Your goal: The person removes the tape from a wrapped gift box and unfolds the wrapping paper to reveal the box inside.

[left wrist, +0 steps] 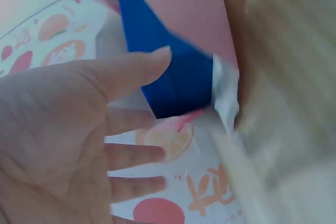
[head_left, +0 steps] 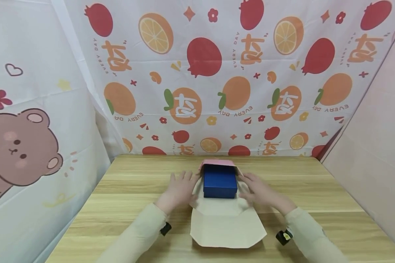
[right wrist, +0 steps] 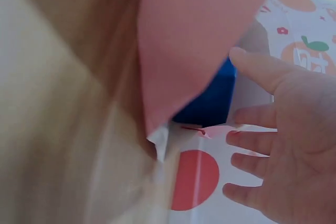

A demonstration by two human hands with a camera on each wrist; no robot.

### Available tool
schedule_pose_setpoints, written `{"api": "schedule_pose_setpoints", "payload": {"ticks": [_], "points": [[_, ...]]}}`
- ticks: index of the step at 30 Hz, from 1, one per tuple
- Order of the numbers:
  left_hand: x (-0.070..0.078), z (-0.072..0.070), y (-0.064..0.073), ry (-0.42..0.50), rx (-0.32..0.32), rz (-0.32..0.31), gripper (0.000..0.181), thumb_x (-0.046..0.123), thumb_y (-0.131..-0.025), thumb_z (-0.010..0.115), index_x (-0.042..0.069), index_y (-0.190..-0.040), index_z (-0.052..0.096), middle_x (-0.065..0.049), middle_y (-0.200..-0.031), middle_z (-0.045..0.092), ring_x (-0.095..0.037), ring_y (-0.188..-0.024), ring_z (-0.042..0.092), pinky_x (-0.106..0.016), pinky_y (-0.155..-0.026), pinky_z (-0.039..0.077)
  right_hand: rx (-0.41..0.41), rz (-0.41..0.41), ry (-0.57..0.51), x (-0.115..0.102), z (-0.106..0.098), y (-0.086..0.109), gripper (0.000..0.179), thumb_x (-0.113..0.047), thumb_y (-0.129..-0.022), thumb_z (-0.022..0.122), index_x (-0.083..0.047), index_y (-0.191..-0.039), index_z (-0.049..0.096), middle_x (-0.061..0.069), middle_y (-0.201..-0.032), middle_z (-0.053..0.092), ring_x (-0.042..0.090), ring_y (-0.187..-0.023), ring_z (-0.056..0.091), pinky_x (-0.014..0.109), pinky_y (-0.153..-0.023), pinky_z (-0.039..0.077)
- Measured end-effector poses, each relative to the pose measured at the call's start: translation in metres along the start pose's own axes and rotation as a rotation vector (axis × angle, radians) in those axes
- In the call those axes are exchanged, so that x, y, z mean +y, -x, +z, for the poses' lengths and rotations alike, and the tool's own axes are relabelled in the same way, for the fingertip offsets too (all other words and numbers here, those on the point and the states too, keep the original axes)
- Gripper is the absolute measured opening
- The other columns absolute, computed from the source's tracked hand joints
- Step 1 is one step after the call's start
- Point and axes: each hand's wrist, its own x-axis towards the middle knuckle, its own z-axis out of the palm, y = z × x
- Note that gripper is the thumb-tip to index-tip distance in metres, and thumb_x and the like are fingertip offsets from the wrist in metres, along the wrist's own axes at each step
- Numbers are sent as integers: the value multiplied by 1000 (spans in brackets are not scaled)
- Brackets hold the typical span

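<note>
A blue box (head_left: 219, 182) sits on a sheet of pink wrapping paper (head_left: 227, 230) whose cream inner side faces up. The sheet's near flap lies spread toward me, and its pink far edge stands up behind the box. On the left side of the paper is my left hand (head_left: 179, 191), fingers straight. My right hand (head_left: 258, 190) is at the right side with its fingers extended. In the left wrist view the left thumb reaches over in front of the blue box (left wrist: 184, 80). From the right wrist, pink paper (right wrist: 189, 35) covers part of the box.
Everything rests on a wood-grain table (head_left: 135, 190). A fruit-print curtain (head_left: 204, 98) hangs along its back edge, with a bear-print curtain (head_left: 69, 138) at the left and a plain pale one (head_left: 375, 128) at the right.
</note>
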Motion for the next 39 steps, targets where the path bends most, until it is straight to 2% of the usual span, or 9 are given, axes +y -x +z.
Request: {"api": "schedule_pose_setpoints", "payload": {"ticks": [6, 10, 13, 16, 18, 22, 28, 33, 39], "points": [[-9, -4, -31, -131, 105, -1, 74, 44, -74, 67, 20, -137, 36, -8, -138, 41, -33, -129, 35, -64, -97, 28, 59, 31, 106, 10, -8, -27, 65, -30, -80, 66, -2, -133, 41, 18, -128, 47, 35, -118, 45, 50, -96, 40], [-15, -8, -52, -163, 181, 4, 76, 44, -74, 68, 20, -138, 35, -7, -141, 36, -32, -130, 31, -65, -97, 27, 93, 62, 166, 14, -10, -45, 65, -29, -80, 66, -6, -135, 39, 18, -132, 43, 36, -126, 36, 53, -100, 34], [-18, -11, -67, -177, 212, 0, 77, 45, -74, 67, 19, -138, 34, -9, -147, 26, -32, -136, 18, -66, -100, 20, 110, 98, 252, 18, -10, -58, 66, -31, -81, 65, -11, -137, 36, 15, -140, 34, 34, -133, 24, 56, -103, 28], [-22, -10, -83, -239, 211, -7, 76, 50, -76, 63, 18, -139, 34, -9, -151, 14, -33, -139, 5, -66, -103, 12, 131, 99, 382, 24, -8, -70, 64, -36, -80, 64, -12, -134, 40, 13, -147, 24, 33, -137, 14, 57, -106, 21], [-25, -8, -92, -294, 189, -13, 76, 55, -76, 59, 19, -139, 34, -8, -152, 7, -33, -139, -2, -65, -104, 7, 142, 83, 464, 29, -6, -77, 64, -38, -78, 66, -11, -132, 43, 12, -149, 18, 32, -139, 8, 55, -109, 17], [-27, -3, -105, -371, 142, -26, 74, 59, -78, 53, 20, -138, 35, -6, -153, 6, -31, -140, -3, -62, -107, 3, 132, 67, 597, 37, 1, -88, 64, -43, -77, 66, -10, -129, 48, 11, -151, 13, 31, -140, 3, 52, -111, 11], [-24, 5, -112, -395, 14, -50, 66, 59, -86, 41, 24, -141, 29, -2, -153, 7, -28, -140, -3, -60, -108, 1, 59, 91, 700, 48, 14, -98, 58, -47, -83, 55, -15, -130, 48, 4, -149, 24, 28, -140, 9, 51, -112, 11], [-26, 16, -114, -332, -84, -71, 65, 61, -85, 39, 30, -141, 27, -1, -153, 8, -28, -140, -4, -60, -108, 0, -2, 116, 680, 52, 19, -98, 53, -44, -86, 52, -17, -132, 46, 2, -145, 33, 28, -139, 14, 52, -111, 13], [-35, 28, -109, -206, -188, -97, 81, 71, -75, 43, 30, -142, 24, -3, -153, 6, -30, -140, -3, -65, -105, -2, -84, 139, 620, 62, 31, -95, 61, -52, -83, 53, -21, -134, 42, 2, -145, 33, 29, -140, 10, 55, -110, 11]]}}
